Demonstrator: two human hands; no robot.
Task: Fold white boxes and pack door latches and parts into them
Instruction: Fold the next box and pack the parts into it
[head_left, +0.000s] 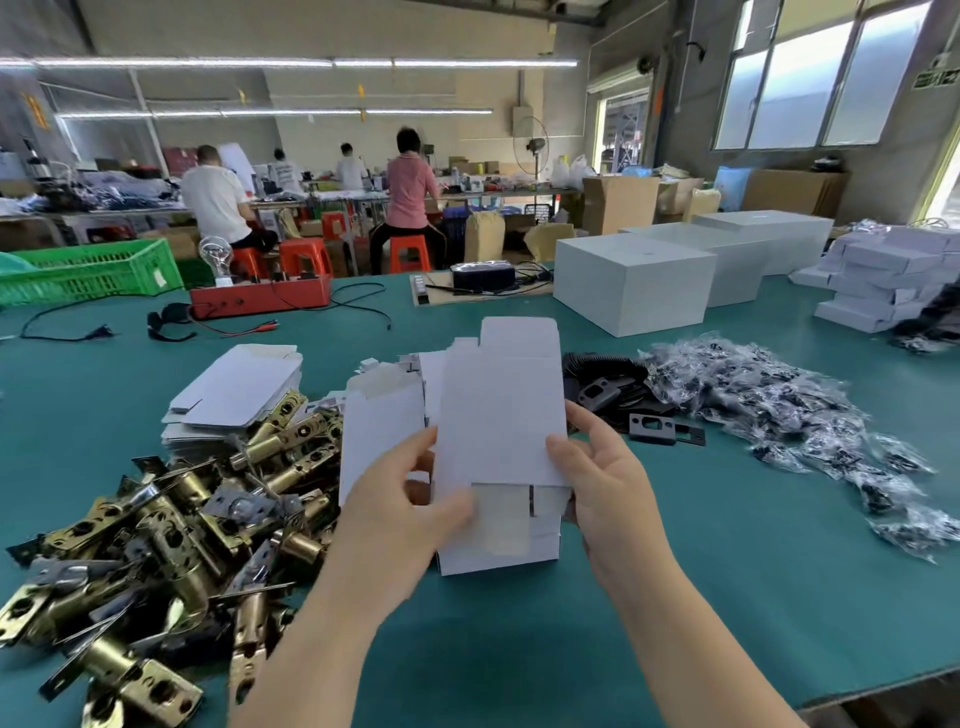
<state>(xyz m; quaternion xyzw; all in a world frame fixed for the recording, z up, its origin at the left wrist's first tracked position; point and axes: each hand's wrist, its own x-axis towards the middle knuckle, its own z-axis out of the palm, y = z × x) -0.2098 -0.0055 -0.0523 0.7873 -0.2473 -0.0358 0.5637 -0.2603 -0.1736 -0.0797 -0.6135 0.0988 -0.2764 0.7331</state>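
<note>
A half-folded white cardboard box (498, 447) is held upright above the middle of the green desk (727, 545), its top flap raised and its bottom flaps partly tucked. Its left edge is pinched by the left hand (400, 514), thumb in front; its right edge is gripped by the right hand (602, 483), fingers (582, 421) curled behind. A heap of brass and steel door latches (156, 545) is piled toward the near left corner, beside a stack of flat white box blanks (234, 395). Black strike plates (649, 426) and clear bagged parts (805, 415) are spread toward the right edge.
</note>
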